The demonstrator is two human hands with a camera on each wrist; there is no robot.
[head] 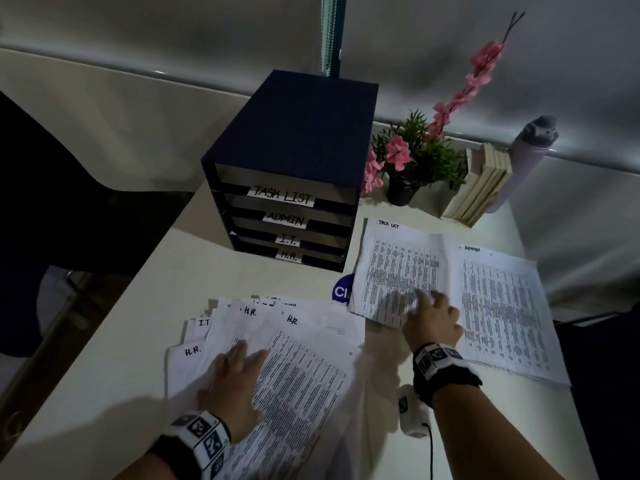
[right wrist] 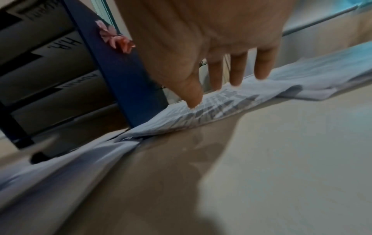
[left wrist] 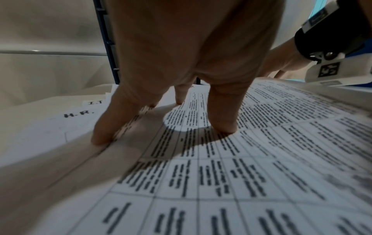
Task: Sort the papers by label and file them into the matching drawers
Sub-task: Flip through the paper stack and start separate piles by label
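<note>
Under your left fingers (left wrist: 221,114), spread flat and gripping nothing, lies the unsorted fan (head: 277,358) of sheets, its top one marked H.R.; your left hand (head: 235,386) presses it, probably so the fan stays put while the other hand works. Beyond the right fingers' reach to the left, corner labels H.R. and I.T. show on the lower sheets. Your right hand (head: 433,320) is also extended, fingertips (right wrist: 237,79) touching the near edge of the Task List sheet (head: 398,268), pinching nothing; this looks like settling or squaring a sorted pile. Just right of those fingers lies the Admin pile (head: 502,306), kept apart by label. Ahead of both hands stands the drawer unit (head: 287,188), labelled Task List, Admin, I.T., H.R. top to bottom; filing appears not yet begun.
</note>
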